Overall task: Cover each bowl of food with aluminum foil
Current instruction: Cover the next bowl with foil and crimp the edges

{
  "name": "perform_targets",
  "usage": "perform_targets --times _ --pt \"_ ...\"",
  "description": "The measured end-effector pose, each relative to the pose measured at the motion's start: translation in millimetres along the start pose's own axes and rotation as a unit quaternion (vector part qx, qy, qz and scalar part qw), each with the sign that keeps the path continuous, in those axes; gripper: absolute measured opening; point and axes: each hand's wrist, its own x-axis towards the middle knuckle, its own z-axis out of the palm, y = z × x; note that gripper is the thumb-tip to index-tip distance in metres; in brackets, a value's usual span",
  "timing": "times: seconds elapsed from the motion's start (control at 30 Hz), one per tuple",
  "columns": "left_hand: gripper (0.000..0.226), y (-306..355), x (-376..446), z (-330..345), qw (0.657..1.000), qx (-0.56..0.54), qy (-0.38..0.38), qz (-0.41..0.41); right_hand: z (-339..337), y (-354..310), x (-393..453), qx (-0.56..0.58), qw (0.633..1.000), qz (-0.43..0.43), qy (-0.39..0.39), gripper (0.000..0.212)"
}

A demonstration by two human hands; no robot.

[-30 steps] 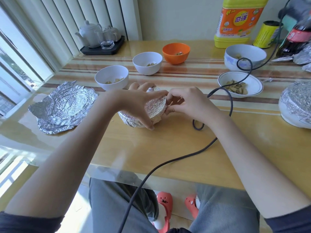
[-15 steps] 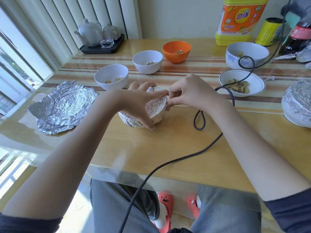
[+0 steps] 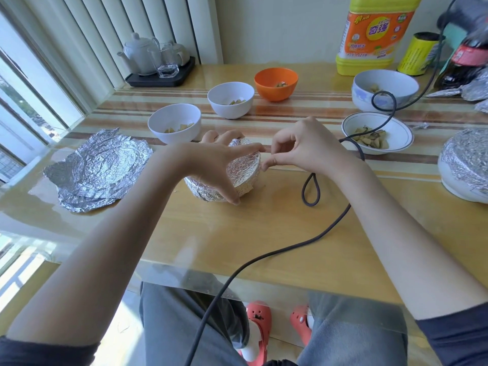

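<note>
Count from my seat: five open bowls — white (image 3: 174,122), white (image 3: 230,99), orange (image 3: 276,83), blue-patterned (image 3: 385,89), shallow rimmed (image 3: 377,132). Two foil-covered bowls (image 3: 244,167) (image 3: 464,162). One loose foil stack (image 3: 97,169). One teapot (image 3: 141,52).

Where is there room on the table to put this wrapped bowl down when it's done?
Most bare room lies on the near side of the table, between the foil-wrapped bowl and the near edge, crossed only by the black cable. A smaller patch sits between the cable loop and the big foil-covered bowl. The far side is crowded with open bowls; foil sheets fill the left.
</note>
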Motion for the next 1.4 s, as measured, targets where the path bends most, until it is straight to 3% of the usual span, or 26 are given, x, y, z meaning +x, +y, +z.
perform_targets --times 0.2,0.33,0.43,0.53,0.63,0.7,0.83,0.97,1.03,1.13,1.4 --pt "0.112 2.0 -1.0 -0.7 1.0 0.0 -0.002 -0.003 6.1 -8.1 0.2 -0.018 1.0 0.003 -0.012 0.03" --pt "0.112 2.2 -1.5 -0.7 1.0 -0.003 0.002 -0.001 13.1 -8.1 -20.5 0.097 0.992 0.075 0.009 0.009" --pt "0.109 2.3 -2.4 0.1 1.0 -0.009 0.009 0.005 31.9 -17.5 -51.8 0.287 0.934 0.185 0.102 0.027" --pt "0.109 1.6 -1.7 0.4 1.0 -0.011 0.011 0.009 54.2 -36.8 -69.9 0.416 0.878 0.228 0.068 0.046" --pt "0.109 1.6 -1.6 0.8 1.0 -0.016 0.013 0.009 64.9 -46.0 -68.8 0.44 0.87 0.219 0.041 0.059" --pt "0.109 1.8 -2.1 1.4 1.0 -0.013 0.016 0.011 66.8 -44.8 -66.3 0.452 0.862 0.224 0.052 0.062" --pt "0.109 1.4 -1.5 1.7 1.0 -0.009 0.013 0.007 66.9 -39.3 -62.7 0.543 0.806 0.231 0.055 0.062" --pt "0.108 3.2 -1.9 1.3 1.0 -0.007 0.011 0.004 64.0 -32.5 -59.4 0.657 0.713 0.239 0.053 0.057" --pt "0.108 3.7 -2.3 0.8 1.0 -0.008 0.011 0.003 64.4 -33.0 -59.7 0.687 0.686 0.232 0.053 0.054" --pt "0.106 3.7 -3.8 0.6 1.0 -0.014 0.017 0.001 69.5 -38.5 -57.2 0.695 0.686 0.214 0.033 0.062" --pt "0.104 11.6 -5.2 3.4 0.996 -0.041 0.033 -0.07 60.8 -32.1 -48.1 0.591 0.777 0.212 -0.031 0.073"
